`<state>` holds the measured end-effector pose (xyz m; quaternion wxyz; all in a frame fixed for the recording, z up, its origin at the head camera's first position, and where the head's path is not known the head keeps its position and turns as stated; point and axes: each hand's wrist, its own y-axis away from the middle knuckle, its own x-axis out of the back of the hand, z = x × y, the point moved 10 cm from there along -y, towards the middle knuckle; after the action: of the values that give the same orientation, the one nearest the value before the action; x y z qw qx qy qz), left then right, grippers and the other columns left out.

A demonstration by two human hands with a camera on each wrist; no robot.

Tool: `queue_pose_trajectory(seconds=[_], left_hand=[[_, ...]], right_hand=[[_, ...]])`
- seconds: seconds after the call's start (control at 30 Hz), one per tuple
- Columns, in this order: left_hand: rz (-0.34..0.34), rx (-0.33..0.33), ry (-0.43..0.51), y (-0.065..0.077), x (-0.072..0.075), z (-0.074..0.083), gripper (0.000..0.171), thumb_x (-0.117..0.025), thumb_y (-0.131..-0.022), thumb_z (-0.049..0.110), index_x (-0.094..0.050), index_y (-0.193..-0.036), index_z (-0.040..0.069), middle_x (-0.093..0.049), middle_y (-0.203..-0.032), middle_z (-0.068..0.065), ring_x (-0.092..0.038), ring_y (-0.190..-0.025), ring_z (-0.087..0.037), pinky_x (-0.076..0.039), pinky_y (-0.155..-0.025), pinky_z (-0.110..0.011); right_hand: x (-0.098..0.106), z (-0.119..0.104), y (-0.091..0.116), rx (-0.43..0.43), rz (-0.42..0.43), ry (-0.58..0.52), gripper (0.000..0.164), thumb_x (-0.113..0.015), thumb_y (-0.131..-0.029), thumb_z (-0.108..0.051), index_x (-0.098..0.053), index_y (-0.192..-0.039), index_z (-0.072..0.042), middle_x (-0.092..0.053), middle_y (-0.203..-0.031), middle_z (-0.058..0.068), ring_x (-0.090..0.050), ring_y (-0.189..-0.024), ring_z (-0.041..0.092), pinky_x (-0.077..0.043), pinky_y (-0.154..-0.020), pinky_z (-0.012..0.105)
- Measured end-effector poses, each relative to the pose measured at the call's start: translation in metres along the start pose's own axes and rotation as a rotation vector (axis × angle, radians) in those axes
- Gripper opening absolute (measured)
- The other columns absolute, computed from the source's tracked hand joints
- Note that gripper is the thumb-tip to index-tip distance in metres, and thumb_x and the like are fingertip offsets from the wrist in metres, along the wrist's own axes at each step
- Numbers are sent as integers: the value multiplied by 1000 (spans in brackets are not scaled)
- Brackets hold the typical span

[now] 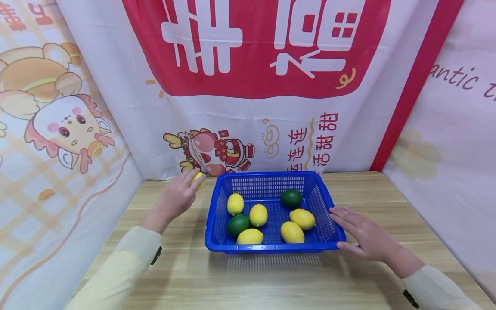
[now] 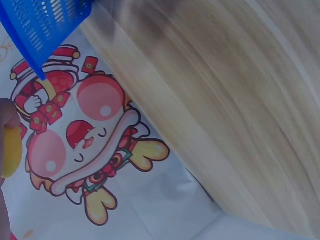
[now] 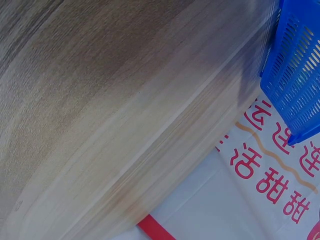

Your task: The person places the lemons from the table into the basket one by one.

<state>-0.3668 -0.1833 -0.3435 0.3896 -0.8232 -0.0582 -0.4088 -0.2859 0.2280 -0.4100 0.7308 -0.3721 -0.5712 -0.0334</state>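
My left hand (image 1: 176, 194) grips a yellow lemon (image 1: 198, 181) left of the basket's far left corner. At the left edge of the left wrist view, that lemon (image 2: 12, 151) shows against my fingers. A blue plastic basket (image 1: 267, 247) with slotted walls stands on the table. Several yellow lemons (image 1: 258, 215) lie inside it. Two dark green lemon-shaped fruits are there too, one green fruit (image 1: 291, 198) at the far right and another green fruit (image 1: 238, 225) at the left. My right hand (image 1: 364, 234) touches the basket's right rim, its fingers extended.
The wood-grain table (image 1: 267, 284) runs up to a white and red printed cloth (image 1: 248, 107) behind the basket. Printed cloths also hang at the sides, the left cloth (image 1: 77, 193) and the right cloth (image 1: 453, 185). The basket's wall (image 3: 295, 70) borders the right wrist view.
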Motion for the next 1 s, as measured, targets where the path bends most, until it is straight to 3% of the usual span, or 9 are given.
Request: queue_pose_trajectory(seconds=[0.57, 1.0], left_hand=[[-30, -123, 40, -45, -1, 43, 54, -77, -80, 4, -55, -129, 2, -54, -132, -24, -53, -121, -37, -46, -99, -46], [1, -176, 97, -67, -7, 66, 46, -73, -84, 5, -58, -127, 4, -57, -129, -21, -56, -118, -34, -47, -98, -42]], right_hand=[[-2, 1, 1, -17, -19, 5, 67, -61, -91, -51, -56, -133, 1, -52, -140, 16, -51, -124, 37, -11, -114, 17], [0, 0, 0, -17, -18, 6, 67, -62, -90, -50, -56, -133, 2, -52, -140, 16, -51, -123, 38, -11, -114, 18]])
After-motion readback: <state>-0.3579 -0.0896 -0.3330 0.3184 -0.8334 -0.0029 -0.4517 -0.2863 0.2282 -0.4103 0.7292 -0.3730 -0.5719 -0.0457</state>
